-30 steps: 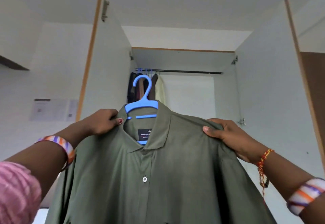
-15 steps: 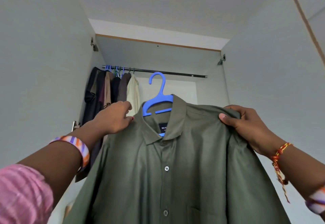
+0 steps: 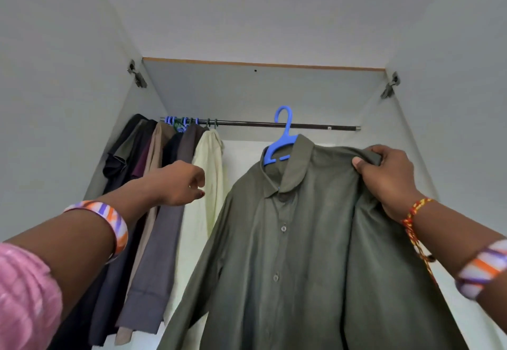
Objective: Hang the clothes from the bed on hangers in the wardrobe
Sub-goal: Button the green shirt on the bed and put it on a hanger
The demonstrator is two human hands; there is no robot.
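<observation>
Up inside the open wardrobe (image 3: 68, 108), an olive-green shirt (image 3: 301, 240) is held on a blue hanger (image 3: 282, 141), whose hook is seen in front of the dark rail (image 3: 315, 125); whether the hook is resting on the rail cannot be told. The shirt's shoulder is gripped by the right hand (image 3: 384, 176), with the thumb pressed on the front of the cloth and the fingers curled over the top. The left hand (image 3: 178, 185) is raised to the left of the shirt and apart from it, with fingers loosely curled and nothing grasped; it is seen in front of the hanging clothes (image 3: 164, 185), though contact cannot be judged. Those garments, dark, brown, grey and pale yellow, are bunched at the left end of the rail. Striped bangles (image 3: 109, 220) are worn on both wrists, and a red and yellow thread (image 3: 414, 212) on the right.
</observation>
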